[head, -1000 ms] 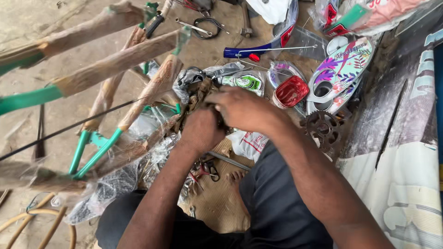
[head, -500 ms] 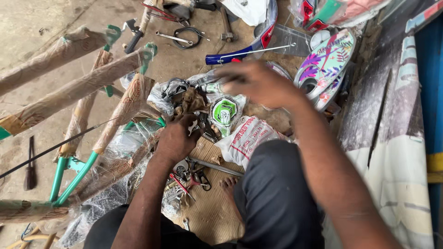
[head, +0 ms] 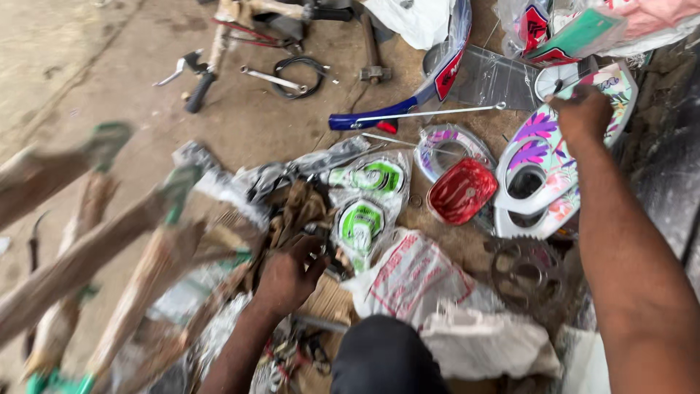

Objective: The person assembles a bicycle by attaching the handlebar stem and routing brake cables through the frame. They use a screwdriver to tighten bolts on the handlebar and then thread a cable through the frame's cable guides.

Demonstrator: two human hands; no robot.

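Frame tubes [head: 109, 241] wrapped in brown paper, green showing at their ends, are slanting across the floor at nine o'clock. Right of them, near six o'clock, the left hand [head: 288, 277] is pressing down on a dark tangle of metal parts [head: 302, 219], its fingers curled narrowly around them. Two green-and-white parts in clear bags [head: 364, 204] are lying just beside that hand at centre. A red glossy cover [head: 461, 191] is sitting further right. At two o'clock the right hand [head: 583, 117] is resting on a flowered chain guard [head: 543, 168]; I cannot tell whether its fingers are gripping it.
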